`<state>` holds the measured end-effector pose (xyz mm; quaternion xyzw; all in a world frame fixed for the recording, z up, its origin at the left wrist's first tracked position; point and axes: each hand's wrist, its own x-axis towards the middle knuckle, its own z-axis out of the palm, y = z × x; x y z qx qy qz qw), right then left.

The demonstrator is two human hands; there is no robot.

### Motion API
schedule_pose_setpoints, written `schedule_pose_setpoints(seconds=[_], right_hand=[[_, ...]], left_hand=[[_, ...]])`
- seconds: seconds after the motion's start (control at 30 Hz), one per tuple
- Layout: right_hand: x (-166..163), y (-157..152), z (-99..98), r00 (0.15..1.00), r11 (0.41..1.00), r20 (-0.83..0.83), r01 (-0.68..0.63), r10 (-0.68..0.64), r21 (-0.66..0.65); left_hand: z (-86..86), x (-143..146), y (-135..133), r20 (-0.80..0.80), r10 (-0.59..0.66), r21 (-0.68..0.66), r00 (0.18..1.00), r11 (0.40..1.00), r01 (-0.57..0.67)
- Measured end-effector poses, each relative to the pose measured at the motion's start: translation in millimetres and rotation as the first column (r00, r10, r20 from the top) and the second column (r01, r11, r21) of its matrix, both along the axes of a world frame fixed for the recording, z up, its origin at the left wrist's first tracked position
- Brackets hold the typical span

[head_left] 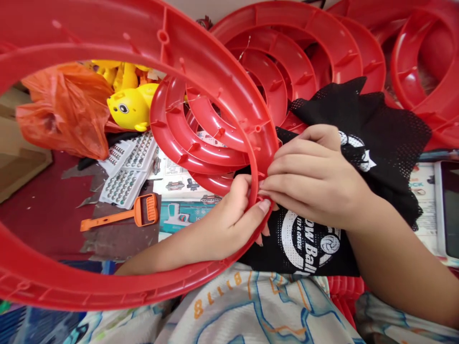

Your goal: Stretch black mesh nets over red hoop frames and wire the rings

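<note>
A large red plastic ring with pegs and a hollow rim stands tilted in front of me, filling the left half of the view. My left hand reaches through its opening and is closed around the right side of the rim, thumb on top. At the same spot, my right hand has its fingers bunched together and pressed on the rim; its thumb is hidden. Black mesh fabric with white ball lettering spreads beneath and behind my right hand. Whether the right fingers also pinch some fabric is not visible.
Several more red rings lie stacked behind. To the left are an orange plastic bag, a yellow toy animal, packs of button cells and an orange rake-shaped toy. A dark-screened device lies at the right edge.
</note>
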<state>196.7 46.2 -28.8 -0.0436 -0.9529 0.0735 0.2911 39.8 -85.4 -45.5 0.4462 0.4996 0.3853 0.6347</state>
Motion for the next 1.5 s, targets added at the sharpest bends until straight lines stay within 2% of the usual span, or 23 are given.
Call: schedule_pose_setpoints(seconds=[0.13, 0.23, 0.33, 0.43, 0.6, 0.77, 0.87, 0.97, 1.07, 1.27, 1.43, 1.5], right_hand=[[0.3, -1.7, -0.9, 0.993, 0.995, -0.098, 0.066, -0.059, 0.079], [3.8, 1.2, 1.9, 0.993, 0.991, -0.117, 0.048, -0.034, 0.127], [8.1, 4.9, 6.4, 0.996, 0.991, -0.088, 0.028, -0.017, 0.134], [9.8, 5.6, 10.0, 0.995, 0.989, -0.082, 0.065, -0.055, 0.132], [6.9, 5.7, 10.1, 0.994, 0.998, -0.100, 0.039, -0.033, 0.052], [9.6, 12.1, 11.9, 0.996, 0.993, 0.035, -0.074, 0.077, -0.092], [12.7, 13.4, 14.9, 0.985, 0.972, 0.104, -0.111, 0.135, -0.205], [12.8, 12.3, 15.6, 0.972, 0.960, 0.164, -0.124, 0.168, -0.250], [11.2, 11.1, 13.4, 0.968, 0.963, 0.187, -0.117, 0.164, -0.241], [10.2, 8.7, 11.7, 0.974, 0.968, 0.173, -0.105, 0.147, -0.229], [9.0, 4.8, 11.4, 0.979, 0.971, 0.143, -0.114, 0.146, -0.210], [8.3, 3.7, 10.3, 0.982, 0.979, 0.133, -0.106, 0.131, -0.176]], left_hand=[[0.9, 4.8, 0.9, -0.115, 0.015, 0.031, 0.993, 0.999, -0.011], [4.9, 4.2, 1.2, -0.178, -0.035, 0.019, 0.983, 0.999, 0.039], [7.6, 3.4, 0.9, -0.186, -0.084, 0.001, 0.979, 0.996, 0.086], [8.2, 3.7, -0.1, -0.185, -0.085, -0.004, 0.979, 0.996, 0.085], [8.7, 5.3, -2.6, -0.152, -0.110, -0.017, 0.982, 0.994, 0.109], [9.9, 5.1, -4.5, -0.165, -0.175, -0.045, 0.971, 0.984, 0.170], [6.9, 6.2, -5.6, -0.131, -0.122, -0.021, 0.984, 0.992, 0.121], [-0.1, 10.0, -6.4, -0.006, -0.042, 0.017, 0.999, 0.999, 0.042], [-6.5, 14.3, -6.5, 0.027, -0.029, 0.060, 0.999, 0.998, 0.027], [-10.4, 17.2, -9.4, -0.166, -0.021, 0.206, 0.986, 0.977, 0.056], [-18.5, 21.0, -15.5, -0.011, 0.102, 0.197, 0.995, 0.975, -0.098], [-20.9, 22.5, -15.9, -0.002, 0.146, 0.205, 0.989, 0.968, -0.143]])
